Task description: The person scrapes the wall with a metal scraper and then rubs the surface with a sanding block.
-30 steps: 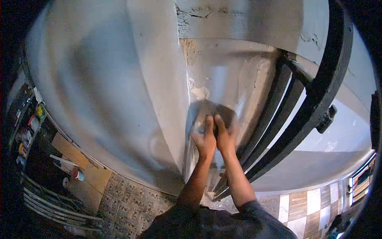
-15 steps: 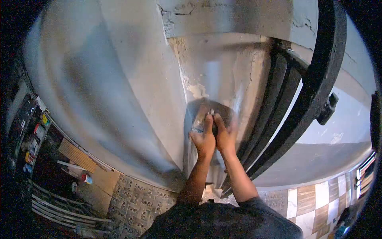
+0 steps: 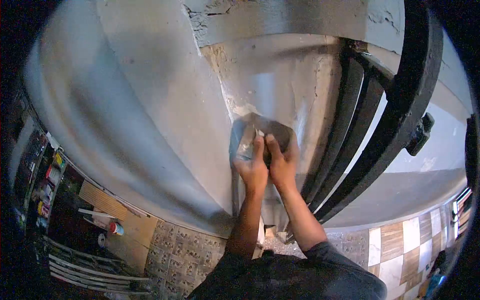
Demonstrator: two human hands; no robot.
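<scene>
My left hand [image 3: 251,167] and my right hand [image 3: 284,165] are side by side, thumbs close together, gripping a dark grey sheet-like piece [image 3: 277,132]. The piece lies close against the wall in a narrow plastered recess [image 3: 275,85]; motion blur hides its exact kind. A paler, bluish area shows at its left end, by my left fingers. Most of my fingers are tucked behind or around the piece, out of sight. Just above it, the wall has a chipped whitish patch [image 3: 243,109].
A black metal grille [image 3: 417,90] curves close along my right side, with a latch-like lump [image 3: 420,134]. Cracked plaster [image 3: 200,30] edges the recess. Shelves with small items [image 3: 50,175], boards [image 3: 102,200] and a red-and-white tub [image 3: 116,228] stand low left. Tiled floor [image 3: 175,250] lies below.
Both hands and the dark sheet have moved slightly up the wall, closer to the chipped patch. The whole view has shifted a little.
</scene>
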